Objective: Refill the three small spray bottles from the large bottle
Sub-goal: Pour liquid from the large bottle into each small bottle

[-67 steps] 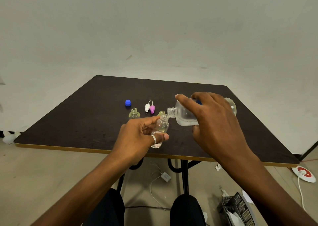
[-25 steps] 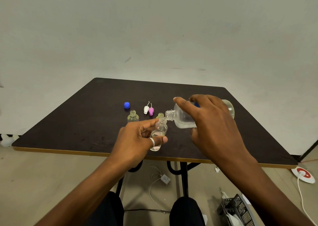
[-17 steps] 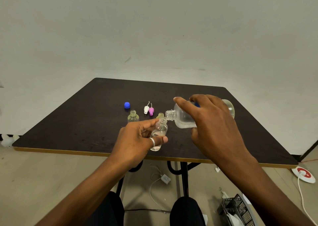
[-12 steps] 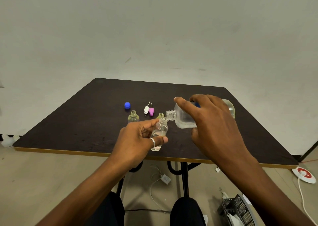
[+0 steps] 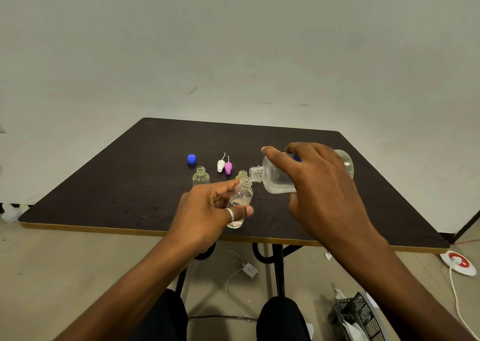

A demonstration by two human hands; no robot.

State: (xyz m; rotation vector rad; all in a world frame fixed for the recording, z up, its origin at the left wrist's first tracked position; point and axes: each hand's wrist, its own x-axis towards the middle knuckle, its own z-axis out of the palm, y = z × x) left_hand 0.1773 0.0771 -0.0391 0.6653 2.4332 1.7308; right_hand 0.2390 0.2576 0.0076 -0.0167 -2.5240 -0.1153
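Now the left hand (image 5: 205, 216) grips a small bottle (image 5: 241, 197) above the near side of the table (image 5: 124, 190). The right hand (image 5: 322, 192) grips the large bottle (image 5: 272, 179), tipped mouth to mouth. Pour slowly, necks aligned.

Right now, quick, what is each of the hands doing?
Left hand: closed around a small bottle, held tilted.
Right hand: closed around the large bottle, tipped with its neck at the small bottle's mouth.

Dark table (image 5: 124, 184) with bottles (image 5: 200, 177), caps (image 5: 191, 159)
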